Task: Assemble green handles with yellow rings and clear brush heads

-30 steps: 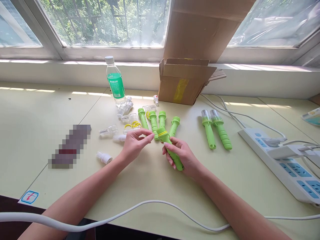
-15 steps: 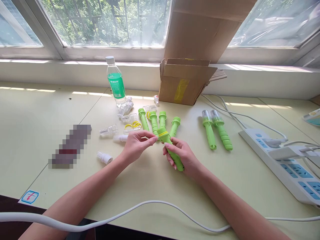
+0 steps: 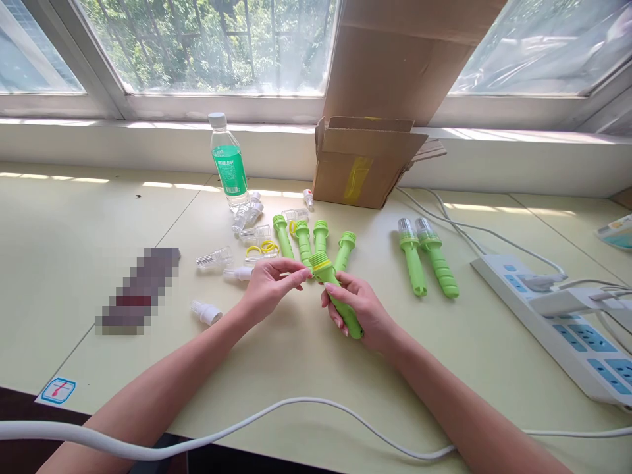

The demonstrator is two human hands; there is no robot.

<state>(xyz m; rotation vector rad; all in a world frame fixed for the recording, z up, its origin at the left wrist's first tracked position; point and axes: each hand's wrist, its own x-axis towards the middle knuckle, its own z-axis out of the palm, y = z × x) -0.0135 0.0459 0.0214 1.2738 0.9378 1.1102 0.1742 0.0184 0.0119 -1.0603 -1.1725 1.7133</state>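
Observation:
My right hand [image 3: 363, 309] is wrapped round a green ribbed handle [image 3: 340, 304] with a yellow ring [image 3: 322, 266] seated just under its threaded top. My left hand [image 3: 269, 284] pinches at that top, thumb and fingertips pressed together beside the yellow ring. Just behind lie three more green handles [image 3: 303, 241] on the table. Loose yellow rings [image 3: 263, 247] and clear plastic caps [image 3: 215, 257] are scattered to the left. Two finished green handles with clear caps [image 3: 425, 260] lie to the right.
A water bottle [image 3: 228, 161] stands at the back, an open cardboard box [image 3: 363, 161] beside it. A white power strip [image 3: 557, 319] with cables sits at the right. A white cable [image 3: 276, 411] runs along the table's near edge. A pixelated dark object [image 3: 141, 289] lies at the left.
My left fingertips have shifted slightly right, closing in on the handle's top by the yellow ring. My right hand holds the handle in nearly the same place.

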